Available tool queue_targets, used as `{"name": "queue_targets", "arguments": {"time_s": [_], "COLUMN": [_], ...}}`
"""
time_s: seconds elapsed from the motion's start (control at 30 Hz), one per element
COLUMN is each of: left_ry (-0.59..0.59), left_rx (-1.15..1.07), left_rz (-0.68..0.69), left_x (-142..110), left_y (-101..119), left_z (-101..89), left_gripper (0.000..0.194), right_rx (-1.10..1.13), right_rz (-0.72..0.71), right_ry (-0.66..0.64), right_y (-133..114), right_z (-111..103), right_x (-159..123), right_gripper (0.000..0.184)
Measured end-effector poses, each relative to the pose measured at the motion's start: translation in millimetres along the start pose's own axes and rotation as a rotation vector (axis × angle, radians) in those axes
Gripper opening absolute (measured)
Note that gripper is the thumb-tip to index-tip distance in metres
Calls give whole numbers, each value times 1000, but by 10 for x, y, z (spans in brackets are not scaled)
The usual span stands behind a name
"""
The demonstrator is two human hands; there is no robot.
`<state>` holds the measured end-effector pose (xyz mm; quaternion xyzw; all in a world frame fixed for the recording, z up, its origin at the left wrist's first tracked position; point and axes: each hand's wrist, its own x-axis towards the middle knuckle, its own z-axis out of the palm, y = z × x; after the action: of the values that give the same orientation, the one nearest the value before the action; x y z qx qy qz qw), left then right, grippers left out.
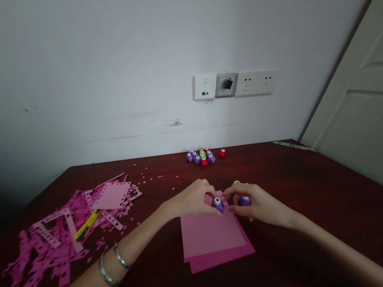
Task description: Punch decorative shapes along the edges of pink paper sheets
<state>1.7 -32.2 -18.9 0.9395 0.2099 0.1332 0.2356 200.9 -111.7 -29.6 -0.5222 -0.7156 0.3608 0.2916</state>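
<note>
A stack of pink paper sheets (pixel 212 241) lies on the dark wooden table (pixel 336 207). My left hand (pixel 194 198) pinches a small purple paper punch (pixel 218 204) at the far edge of the top sheet. My right hand (pixel 257 201) is closed round another purple punch (pixel 245 200) just right of the first, and a greenish piece peeks above its fingers. The two hands almost touch. Two bracelets (pixel 112 265) sit on my left wrist.
A cluster of small purple, red and green punches (pixel 204 156) stands at the table's far edge by the wall. Punched pink paper scraps (pixel 63 235) and a yellow utility knife (pixel 87 224) cover the left side. Wall sockets (pixel 235 84) and a door (pixel 374 106) are beyond.
</note>
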Motion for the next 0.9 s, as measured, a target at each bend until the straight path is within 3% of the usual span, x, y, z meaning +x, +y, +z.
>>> {"name": "queue_targets", "arguments": {"time_s": [0.23,0.6,0.9], "left_ry": [-7,14,8], "left_rx": [-45,-121,313], "left_rz": [42,11,-226], "left_x": [22,23,-27], "left_y": [-1,52,-456], "left_z": [32,5,19], "left_gripper": [30,32,52], "right_rx": [105,120,12], "right_rz": [-34,22,116], "right_ry": [-57,-15,108], "right_y": [33,71,240], "right_z": [56,102,36], "right_x": [-6,1,55], "right_gripper": [27,22,18]}}
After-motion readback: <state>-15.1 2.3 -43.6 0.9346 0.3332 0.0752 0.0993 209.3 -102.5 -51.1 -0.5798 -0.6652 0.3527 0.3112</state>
